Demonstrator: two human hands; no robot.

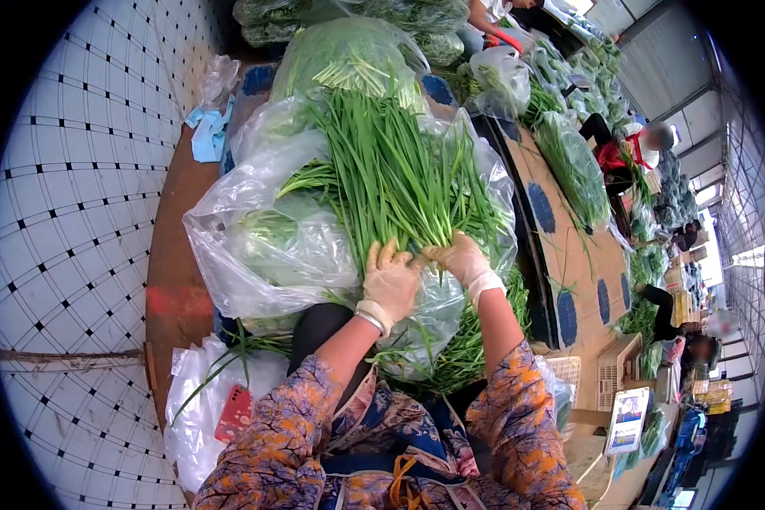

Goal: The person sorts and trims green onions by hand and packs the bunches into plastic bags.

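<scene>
A thick bunch of garlic chives (387, 170), with long flat green leaves, lies across an open clear plastic bag (229, 272). My left hand (391, 285), in a pale glove, has its fingers closed on the near ends of the bunch. Close beside it on the right, my right hand (461, 262) grips the same ends, its thumb side toward the left hand. Both palms are hidden. Loose green stalks (476, 340) lie below my right hand, between the bag and my body.
A filled bag of chives (344, 59) lies just beyond. On the left are a red phone (235, 414) on white plastic and a blue cloth (211, 132). Cardboard (569, 246), a bagged bunch (574, 166) and crates (616, 365) stand right. Several co-workers sit farther off.
</scene>
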